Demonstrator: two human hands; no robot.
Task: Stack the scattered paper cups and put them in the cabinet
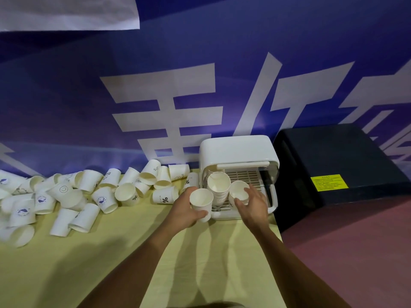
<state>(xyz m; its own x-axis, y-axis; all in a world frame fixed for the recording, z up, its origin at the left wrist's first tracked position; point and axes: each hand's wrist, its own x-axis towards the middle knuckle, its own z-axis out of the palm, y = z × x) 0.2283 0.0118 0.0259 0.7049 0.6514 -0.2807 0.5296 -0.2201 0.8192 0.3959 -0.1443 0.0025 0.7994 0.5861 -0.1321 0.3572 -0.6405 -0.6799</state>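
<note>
The left hand (183, 210) gripped a single white paper cup (202, 202) upright, mouth up, the thumb wrapped across its front. It was held just in front of the left edge of the small white cabinet (239, 151). The right hand (252, 207) held a second paper cup (239, 191) with its fingers curled round the far side and the thumb below the rim, at the cabinet's open front.

Between the two held cups a stack of cups (219, 186) stood inside the cabinet on its slatted rack (245, 176), leaning slightly toward the viewer. The cabinet's clear door (270, 176) was raised (its lower edge was hard to trace against the dark background).

The cabinet sat at the right end of a table with a pale yellow cloth (106, 252). To its left the scattered paper cups (93, 192) lay in a loose heap along the back of the table, most on their sides, some printed with a percent sign or a blue logo.

A black box (347, 156) with a yellow label (329, 182) stood just beside the cabinet on the right. A blue banner (66, 96) with large white characters hung behind.
</note>
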